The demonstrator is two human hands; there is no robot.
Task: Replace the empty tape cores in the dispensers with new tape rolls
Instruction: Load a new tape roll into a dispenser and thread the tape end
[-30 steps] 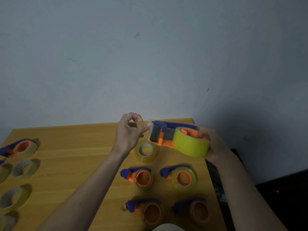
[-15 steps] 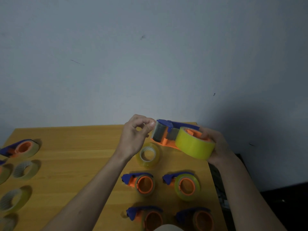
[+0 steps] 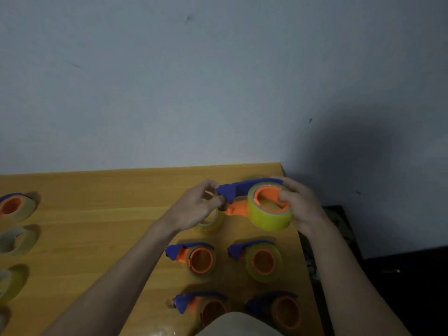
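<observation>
My right hand (image 3: 300,206) grips a blue-and-orange tape dispenser (image 3: 238,197) above the wooden table (image 3: 97,214), thumb hooked inside the orange hub. A full yellowish tape roll (image 3: 269,218) sits on that hub. At the dispenser's blue front end, my left hand (image 3: 197,206) has its fingers curled and pinches the tape's free end. Under my left hand a thin, nearly empty tape core (image 3: 211,223) lies on the table, half hidden.
Several more dispensers lie in front of me: (image 3: 194,258), (image 3: 259,259), (image 3: 206,309), (image 3: 278,311). At the left edge are another dispenser (image 3: 14,206) and loose tape rolls (image 3: 17,241), (image 3: 9,284). The table's right edge runs just past my right wrist.
The dispenser has tilted so its hub now faces up, and both hands have dropped lower toward the table. My left hand stays at the front end.
</observation>
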